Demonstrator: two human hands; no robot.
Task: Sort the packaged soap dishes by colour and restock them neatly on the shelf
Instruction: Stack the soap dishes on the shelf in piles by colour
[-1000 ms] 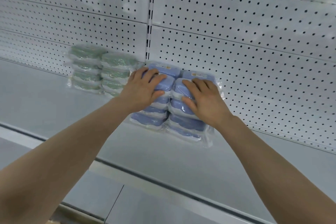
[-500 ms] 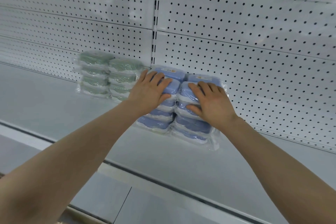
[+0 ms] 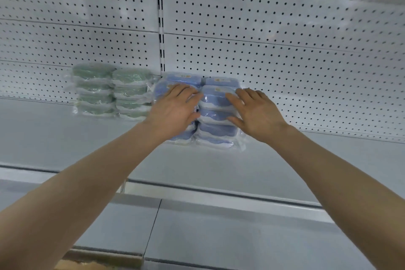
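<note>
- Two side-by-side stacks of green soap dishes (image 3: 111, 92) in clear wrap stand at the back edge of the shelf (image 3: 43, 138), against the pegboard (image 3: 285, 39).
- Just to their right, at the same back edge, stand two stacks of blue soap dishes (image 3: 215, 103), also wrapped.
- The left hand (image 3: 173, 109) lies flat on the left blue stack, fingers straight, gripping nothing.
- The right hand (image 3: 256, 112) rests on the right blue stack, fingers spread and relaxed, not clasping it.

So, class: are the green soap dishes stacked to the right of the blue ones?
No: the green dishes stand to the left of the blue dishes on the shelf.
</note>
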